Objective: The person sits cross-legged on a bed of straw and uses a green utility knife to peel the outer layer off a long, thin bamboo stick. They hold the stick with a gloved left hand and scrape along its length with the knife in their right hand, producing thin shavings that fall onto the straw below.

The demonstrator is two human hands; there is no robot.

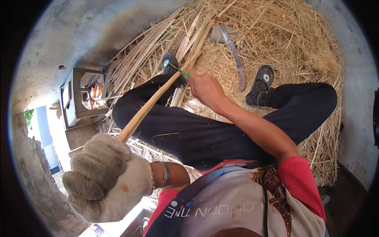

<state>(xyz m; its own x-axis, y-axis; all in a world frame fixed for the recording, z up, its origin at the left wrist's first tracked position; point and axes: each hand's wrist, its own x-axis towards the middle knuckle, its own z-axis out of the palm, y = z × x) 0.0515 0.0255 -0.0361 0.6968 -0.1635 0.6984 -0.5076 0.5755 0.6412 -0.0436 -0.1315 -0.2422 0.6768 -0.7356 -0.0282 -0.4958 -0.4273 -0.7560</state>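
Observation:
My left hand (104, 177), in a thick knitted glove, is closed round the near end of a long split bamboo strip (148, 106). The strip slants up and away from the glove, crosses above my left leg and reaches the pile of strips beyond. My bare right hand (207, 90) is closed on a small green-handled knife (186, 74), most of whose handle is hidden in the fist. Its short dark blade meets the bamboo strip about midway along.
Shavings (272, 35) and long bamboo strips (148, 49) cover the floor ahead. A machete (233, 49) lies between my feet, near a grey block (216, 34). A wooden frame (73, 98) stands at the left wall; a curved wall (357, 91) bounds the right.

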